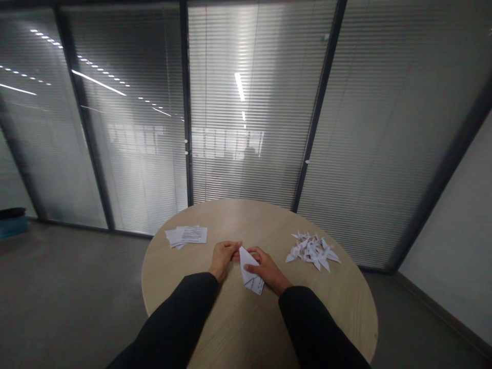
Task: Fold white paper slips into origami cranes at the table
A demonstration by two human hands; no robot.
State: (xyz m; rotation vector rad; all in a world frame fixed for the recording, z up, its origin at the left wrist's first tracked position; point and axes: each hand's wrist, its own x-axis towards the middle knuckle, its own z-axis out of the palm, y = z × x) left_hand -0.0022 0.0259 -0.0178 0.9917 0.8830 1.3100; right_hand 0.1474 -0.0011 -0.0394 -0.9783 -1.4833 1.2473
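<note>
Between my hands is a partly folded sheet of white paper (248, 260), pointed at its top, with print showing on its lower flap. My right hand (265, 266) is closed on the sheet's right side, thumb lying across the front. At the upper left tip, the fingers of my left hand (226, 256) pinch together by the paper's edge; its fingertips seem to grip the corner. The fingers behind the sheet are partly hidden.
A loose stack of printed paper sheets (187, 236) lies on the round wooden table (246, 215) at left. Several folded white paper pieces (313, 251) are heaped at right. Glass partitions with blinds (246, 169) stand behind the table.
</note>
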